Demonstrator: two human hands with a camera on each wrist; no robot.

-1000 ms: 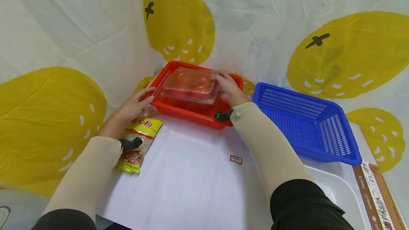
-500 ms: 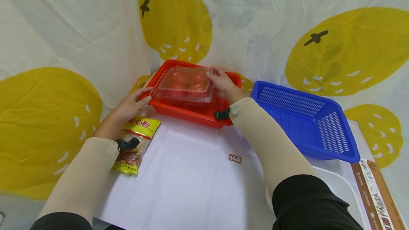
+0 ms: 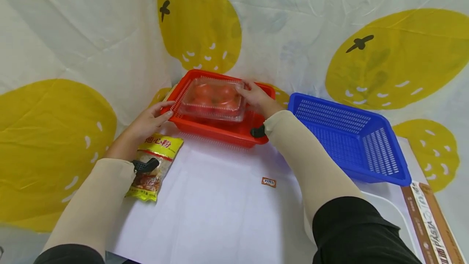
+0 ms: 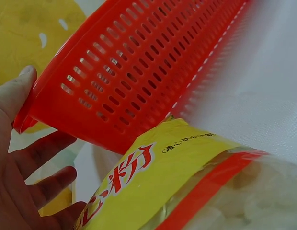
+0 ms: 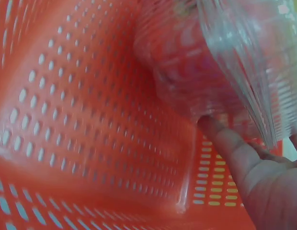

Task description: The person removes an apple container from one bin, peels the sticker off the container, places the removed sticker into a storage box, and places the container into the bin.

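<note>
A clear plastic clamshell box of tomatoes (image 3: 212, 100) is inside the red basket (image 3: 216, 131), slightly tilted. My right hand (image 3: 256, 99) grips the box's right end in the head view. In the right wrist view, one finger reaches under the tomato box (image 5: 220, 81), and part of its underside is clear of the red basket's floor (image 5: 100, 120). My left hand (image 3: 152, 119) holds the red basket's left rim, with the thumb over the edge and the other fingers outside and below, as the left wrist view shows. Below this hand lies a yellow-topped bag of macaroni (image 3: 155, 166).
A blue basket (image 3: 348, 141) stands to the right, with a white tray (image 3: 390, 211) in front, partly behind the right sleeve. A brown pasta box (image 3: 432, 223) lies at the right edge. One small orange packet (image 3: 269, 182) lies on the white table (image 3: 216, 211).
The tomato box has shifted slightly left with my right hand, and its near edge has come down a little in the red basket. My left hand stays on the rim.
</note>
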